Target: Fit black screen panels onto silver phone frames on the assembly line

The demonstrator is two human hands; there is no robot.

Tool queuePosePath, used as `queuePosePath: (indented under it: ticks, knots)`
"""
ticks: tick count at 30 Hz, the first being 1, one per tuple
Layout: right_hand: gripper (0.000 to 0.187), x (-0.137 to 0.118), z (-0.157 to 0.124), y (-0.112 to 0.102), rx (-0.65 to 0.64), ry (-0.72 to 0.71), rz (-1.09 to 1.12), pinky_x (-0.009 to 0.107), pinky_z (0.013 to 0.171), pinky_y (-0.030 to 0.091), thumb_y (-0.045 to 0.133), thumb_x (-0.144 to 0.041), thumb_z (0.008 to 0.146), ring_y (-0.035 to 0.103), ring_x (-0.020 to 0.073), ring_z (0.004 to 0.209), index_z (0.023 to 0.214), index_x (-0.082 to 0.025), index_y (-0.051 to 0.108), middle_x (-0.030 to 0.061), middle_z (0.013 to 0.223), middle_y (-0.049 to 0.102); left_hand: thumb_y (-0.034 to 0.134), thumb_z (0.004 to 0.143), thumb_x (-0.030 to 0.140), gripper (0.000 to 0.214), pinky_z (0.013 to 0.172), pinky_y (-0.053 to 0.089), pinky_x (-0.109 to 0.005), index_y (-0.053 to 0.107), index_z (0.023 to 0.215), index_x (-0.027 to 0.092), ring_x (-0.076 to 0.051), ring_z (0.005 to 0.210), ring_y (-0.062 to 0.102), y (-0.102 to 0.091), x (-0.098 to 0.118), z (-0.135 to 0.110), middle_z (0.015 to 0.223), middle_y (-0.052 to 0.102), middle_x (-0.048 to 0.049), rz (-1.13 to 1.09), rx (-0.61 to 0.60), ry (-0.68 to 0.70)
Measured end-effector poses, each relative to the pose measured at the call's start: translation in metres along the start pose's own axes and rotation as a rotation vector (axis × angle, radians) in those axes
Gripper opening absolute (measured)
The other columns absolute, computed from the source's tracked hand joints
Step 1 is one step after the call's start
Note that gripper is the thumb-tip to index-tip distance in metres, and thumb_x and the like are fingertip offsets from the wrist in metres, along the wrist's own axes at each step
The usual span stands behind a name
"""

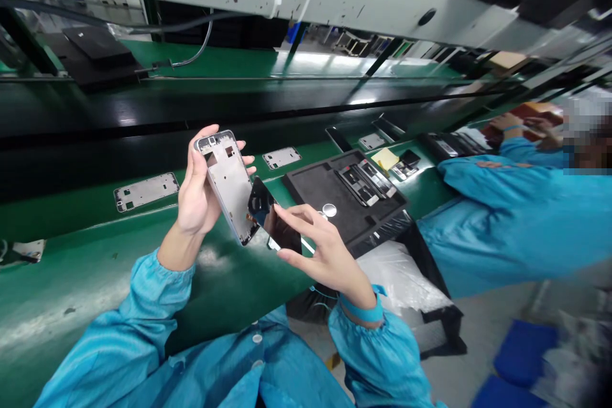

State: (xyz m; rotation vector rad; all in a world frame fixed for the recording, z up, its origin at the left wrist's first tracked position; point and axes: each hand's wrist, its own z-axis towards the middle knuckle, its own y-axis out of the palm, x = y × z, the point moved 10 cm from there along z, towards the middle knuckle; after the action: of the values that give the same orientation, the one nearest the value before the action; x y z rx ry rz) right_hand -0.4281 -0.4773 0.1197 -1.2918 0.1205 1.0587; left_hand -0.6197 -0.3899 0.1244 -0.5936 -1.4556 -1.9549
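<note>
From the head camera, the left hand (pixel 198 194) is raised, wrist bent back, its fingers closed around a phone mid-frame (pixel 228 185) and holding it tilted on its long side. The frame is a thin, pale grey metal plate with a bright silver rim and rectangular cut-outs near its top end. The right hand (pixel 321 255) comes in lower with its fingers spread and slightly bent, gripping a glossy black glass panel (pixel 275 217) by its edges. The panel's mirror-smooth face reflects the light, and it leans just beside the lower side of the frame. Elasticated blue smock sleeves (pixel 157 287) gather at both wrists.

Below the hands runs a green conveyor belt (pixel 95 261), smooth and shiny, carrying more bare metal frames (pixel 146 191). Farther along it sits a black foam tray (pixel 310 185) with stacked phone parts and a small round metal disc (pixel 329 210), close to the right hand. A yellow note (pixel 385 159) lies just past the tray. A white plastic bag (pixel 396 277) bulges below the belt. To the right, a co-worker in a blue smock (pixel 507 223) reaches forward, both hands (pixel 507 122) at the belt.
</note>
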Motion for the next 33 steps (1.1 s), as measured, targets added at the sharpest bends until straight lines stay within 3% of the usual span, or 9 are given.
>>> queuePosePath:
  ticks: [7,11,13,18,21,25,29,31,33]
  knots:
    - [0.069,-0.001,0.015,0.014,0.098,-0.009,0.173,0.044,0.101,0.064,0.071,-0.056,0.103,0.069,0.0251,0.112,0.165,-0.033,0.053,0.0099,0.123,0.067,0.077,0.095,0.066,0.055,0.096,0.069,-0.047,0.057,0.132,0.031,-0.028,0.11,0.081,0.007,0.003,-0.002,0.128,0.077,-0.0074,0.153,-0.145,0.02]
    - [0.078,0.011,0.022,0.029,0.2,0.09,0.362,0.042,0.097,0.067,0.067,-0.069,0.101,0.07,0.0235,0.108,0.167,-0.03,0.05,0.0088,0.117,0.062,0.083,0.091,0.062,0.057,0.067,0.068,-0.028,0.058,0.13,0.029,-0.026,0.099,0.083,0.01,-0.001,-0.001,0.124,0.075,-0.0094,0.292,-0.275,0.027]
    - [0.085,0.015,0.025,0.037,0.221,0.132,0.421,0.042,0.097,0.068,0.067,-0.074,0.098,0.07,0.023,0.107,0.168,-0.03,0.049,0.0081,0.116,0.06,0.084,0.091,0.06,0.056,0.06,0.065,-0.024,0.06,0.13,0.028,-0.026,0.098,0.083,0.01,-0.003,0.0,0.124,0.074,-0.0091,0.341,-0.292,0.036]
    - [0.086,0.013,0.031,0.042,0.255,0.105,0.405,0.043,0.097,0.066,0.067,-0.075,0.098,0.067,0.0225,0.104,0.167,-0.027,0.05,0.0083,0.115,0.058,0.094,0.081,0.058,0.059,0.089,0.07,-0.04,0.069,0.123,0.025,-0.033,0.113,0.081,0.004,0.0,0.0,0.126,0.074,-0.011,0.332,-0.156,0.01]
    - [0.083,0.011,0.038,0.044,0.255,0.058,0.291,0.046,0.102,0.063,0.069,-0.072,0.098,0.065,0.0247,0.108,0.166,-0.026,0.053,0.0093,0.115,0.059,0.095,0.079,0.058,0.058,0.097,0.069,-0.045,0.071,0.121,0.025,-0.034,0.119,0.079,0.004,0.003,-0.002,0.126,0.076,-0.0112,0.317,-0.119,-0.002]
    - [0.083,0.011,0.046,0.054,0.249,0.031,0.138,0.051,0.111,0.057,0.076,-0.065,0.096,0.06,0.0297,0.122,0.164,-0.023,0.056,0.0138,0.127,0.056,0.088,0.086,0.059,0.061,0.102,0.066,-0.045,0.064,0.132,0.029,-0.03,0.122,0.078,0.015,-0.007,-0.005,0.137,0.074,-0.0119,0.246,-0.154,-0.011]
    - [0.077,0.01,0.048,0.055,0.238,0.042,0.144,0.052,0.114,0.056,0.051,-0.067,0.108,0.058,0.0297,0.13,0.171,-0.023,0.044,0.0196,0.154,0.041,0.07,0.097,0.07,0.058,0.094,0.068,-0.041,0.059,0.137,0.029,-0.026,0.107,0.082,0.011,-0.024,-0.007,0.123,0.081,-0.0098,0.113,-0.021,-0.061]
    - [0.079,0.015,0.046,0.036,0.348,0.083,0.257,0.048,0.107,0.06,0.04,-0.073,0.11,0.063,0.026,0.121,0.171,-0.023,0.042,0.0194,0.153,0.044,0.06,0.099,0.077,0.059,0.089,0.069,-0.042,0.066,0.126,0.025,-0.026,0.099,0.083,0.011,-0.032,-0.009,0.106,0.083,-0.0079,0.098,0.006,-0.104]
    - [0.083,0.026,0.048,0.021,0.409,0.168,0.438,0.038,0.084,0.065,0.036,-0.08,0.107,0.067,0.0196,0.094,0.161,-0.02,0.053,0.0144,0.129,0.061,0.056,0.098,0.082,0.064,0.088,0.069,-0.042,0.072,0.114,0.022,-0.027,0.098,0.083,0.018,-0.037,-0.012,0.1,0.082,-0.0082,0.134,-0.031,-0.146]
